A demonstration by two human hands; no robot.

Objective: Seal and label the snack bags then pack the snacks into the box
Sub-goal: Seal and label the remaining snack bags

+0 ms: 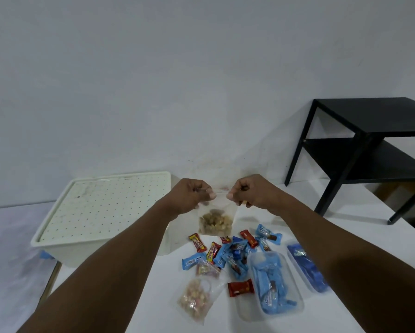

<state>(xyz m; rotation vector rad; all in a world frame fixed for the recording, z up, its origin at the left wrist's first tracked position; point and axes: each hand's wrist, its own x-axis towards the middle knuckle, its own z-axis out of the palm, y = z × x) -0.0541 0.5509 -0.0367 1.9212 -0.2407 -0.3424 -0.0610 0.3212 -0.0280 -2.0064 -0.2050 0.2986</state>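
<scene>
A clear zip bag of brown nuts [215,223] hangs above the white table [268,205]. My left hand [192,194] pinches its top edge on the left and my right hand [249,192] pinches it on the right. The white lidded box [100,212] stands to the left, its perforated lid on. Below the bag lie loose blue and red wrapped snacks [235,251], a small bag of mixed sweets [207,269] and a clear bag of pale nuts [196,300].
Two clear plastic tubs hold blue wrapped snacks: one [273,287] near the front, another [306,267] to its right. A black side table [369,145] with a lower shelf stands at the back right against the wall.
</scene>
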